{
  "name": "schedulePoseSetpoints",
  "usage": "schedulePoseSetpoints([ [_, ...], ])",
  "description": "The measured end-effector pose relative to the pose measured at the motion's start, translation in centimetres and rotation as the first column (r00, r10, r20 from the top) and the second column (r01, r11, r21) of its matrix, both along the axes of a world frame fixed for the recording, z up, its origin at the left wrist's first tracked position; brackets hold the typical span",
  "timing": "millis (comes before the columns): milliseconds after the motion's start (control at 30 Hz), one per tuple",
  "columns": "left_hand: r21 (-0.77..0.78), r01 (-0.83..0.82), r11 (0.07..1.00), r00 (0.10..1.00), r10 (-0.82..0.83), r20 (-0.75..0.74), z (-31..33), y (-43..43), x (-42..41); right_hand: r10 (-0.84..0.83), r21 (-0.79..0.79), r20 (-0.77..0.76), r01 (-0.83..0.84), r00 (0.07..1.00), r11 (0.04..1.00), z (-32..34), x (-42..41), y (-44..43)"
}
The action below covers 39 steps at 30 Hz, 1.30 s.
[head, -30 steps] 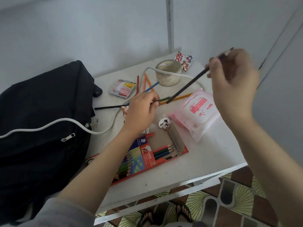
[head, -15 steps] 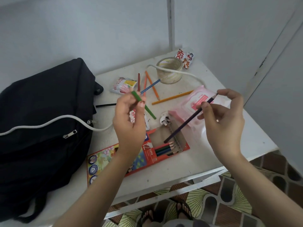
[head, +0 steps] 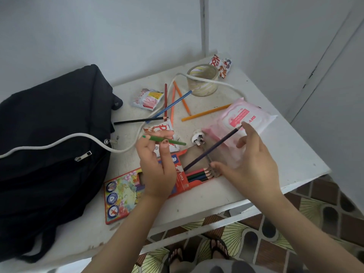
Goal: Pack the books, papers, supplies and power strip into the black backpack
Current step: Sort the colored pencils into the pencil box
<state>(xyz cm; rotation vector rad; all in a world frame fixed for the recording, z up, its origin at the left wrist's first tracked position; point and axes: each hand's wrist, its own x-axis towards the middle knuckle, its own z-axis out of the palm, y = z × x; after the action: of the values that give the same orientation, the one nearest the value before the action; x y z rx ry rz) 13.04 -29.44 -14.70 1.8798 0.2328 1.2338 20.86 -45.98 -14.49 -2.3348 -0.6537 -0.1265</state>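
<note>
Your left hand (head: pixel 155 166) pinches a green pencil (head: pixel 173 141) between thumb and fingertips and holds it about level above the open end of the pencil box (head: pixel 126 190). Your right hand (head: pixel 250 164), fingers loosely spread, holds a purple pencil (head: pixel 212 148), with the index fingertip on its upper end and the thumb by its shaft. That pencil slants down to the box's mouth, where the tips of other pencils show. The box lies flat on the white table (head: pixel 275 164). Left of the box lies the backpack (head: pixel 49 144). A white cord (head: pixel 78 138) crosses it and loops over the table behind the box. A white plug (head: pixel 198 139) sits just behind the box's open end. Further behind the box lie loose pencils (head: pixel 206 112), snack packets (head: pixel 147 98) and a tape roll (head: pixel 202 79). A pink wipes pack (head: pixel 246 119) lies right of the box, partly under your right hand.
</note>
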Motion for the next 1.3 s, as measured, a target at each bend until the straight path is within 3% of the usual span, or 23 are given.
schedulePoseSetpoints([
  [167,0.018,0.008,1.000,0.998,-0.009,0.054,0.3,0.0,0.1,-0.056,-0.007,0.201,0.059,0.978,0.998,-1.8,-0.6,0.0],
  [333,0.010,-0.027,1.000,0.999,0.027,0.045,0.4,0.3,0.1,0.066,-0.076,0.409,-0.038,0.910,0.996,-2.5,-0.9,-0.1],
  [567,0.027,0.001,1.000,0.998,-0.002,0.057,1.9,0.2,-0.4,0.179,-0.102,0.461,-0.148,0.869,0.984,-2.5,-0.6,-0.1],
  [733,0.055,0.143,0.988,0.981,-0.134,-0.142,3.2,0.2,0.0,0.231,-0.115,0.427,-0.201,0.874,0.973,-2.5,-0.3,0.2],
  [833,0.087,0.274,0.958,0.896,-0.222,-0.386,3.5,0.5,0.9,0.217,-0.074,0.426,-0.205,0.878,0.976,-2.4,-0.4,0.1],
  [933,0.040,0.326,0.945,0.806,-0.255,-0.534,3.2,0.6,1.6,0.175,-0.050,0.427,-0.170,0.887,0.984,-2.4,-0.5,0.0],
  [1133,0.007,0.379,0.925,0.732,-0.295,-0.614,2.8,0.4,2.2,0.106,-0.025,0.427,-0.105,0.898,0.994,-2.3,-0.8,-0.2],
  [1300,0.158,0.451,0.879,0.722,-0.255,-0.643,1.8,0.4,1.4,0.014,0.016,0.404,-0.023,0.915,1.000,-2.8,-0.7,0.0],
])
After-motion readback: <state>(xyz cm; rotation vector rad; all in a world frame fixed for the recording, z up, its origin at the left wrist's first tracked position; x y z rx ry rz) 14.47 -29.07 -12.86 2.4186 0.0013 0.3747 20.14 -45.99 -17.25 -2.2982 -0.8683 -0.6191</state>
